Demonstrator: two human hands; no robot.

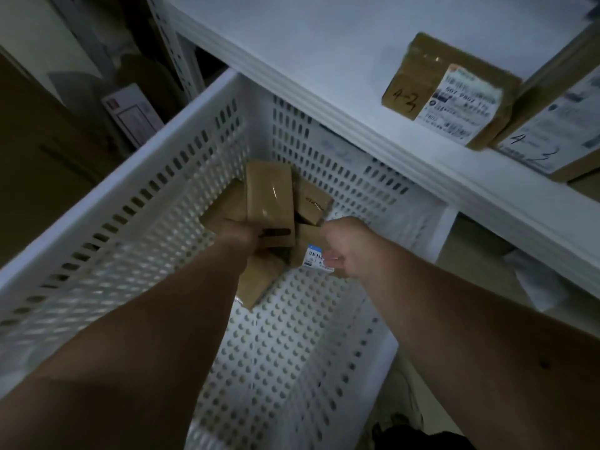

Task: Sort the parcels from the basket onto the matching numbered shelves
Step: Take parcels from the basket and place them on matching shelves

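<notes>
Both my arms reach down into a white perforated basket [156,196] that holds several brown cardboard parcels at its far end. My left hand [238,230] grips an upright brown parcel [270,193] from below. My right hand [349,246] pinches a brown parcel with a white address label [313,256] lying next to it. Another flat parcel [259,280] lies under my left wrist. On the white shelf [324,60] above stand two parcels, one marked 4-3 [449,92] and one marked 4-2 [555,125].
The shelf's front edge [389,141] overhangs the basket's far right side. A lower shelf level at right holds white packets [532,280]. At upper left are a metal upright [172,43], a labelled white parcel [133,115] and a large brown box [39,151].
</notes>
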